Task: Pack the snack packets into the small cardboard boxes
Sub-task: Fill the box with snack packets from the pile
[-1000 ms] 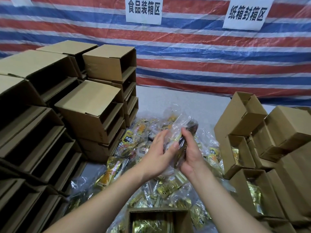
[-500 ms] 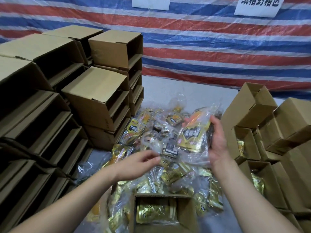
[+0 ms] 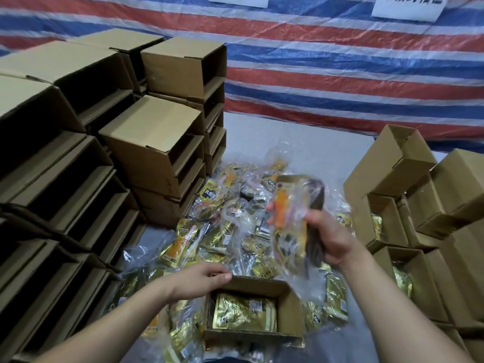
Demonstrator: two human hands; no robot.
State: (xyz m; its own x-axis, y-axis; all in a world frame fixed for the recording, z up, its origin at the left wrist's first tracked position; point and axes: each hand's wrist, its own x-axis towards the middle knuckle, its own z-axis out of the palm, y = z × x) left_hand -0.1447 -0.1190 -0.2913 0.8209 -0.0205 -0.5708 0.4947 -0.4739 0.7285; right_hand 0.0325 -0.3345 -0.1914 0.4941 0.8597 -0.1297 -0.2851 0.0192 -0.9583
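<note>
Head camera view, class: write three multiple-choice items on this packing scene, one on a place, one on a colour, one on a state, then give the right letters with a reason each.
1. Where is the open box that already holds a gold packet?
A. At the near edge, between the two forearms
B. On top of the left stack
C. Against the striped sheet

2. What colours are the stripes of the sheet behind the table?
A. Green and yellow
B. Red, blue and white
C. Black and grey

3. What is the right hand doing?
A. Lying flat on the table
B. Holding a bunch of packets in its grip
C. Folding a box flap

Answers:
1 A, the box sits low in the middle, with the left hand at its far rim.
2 B, those three colours band the sheet.
3 B, its fingers curl round the bunch above the pile.
</note>
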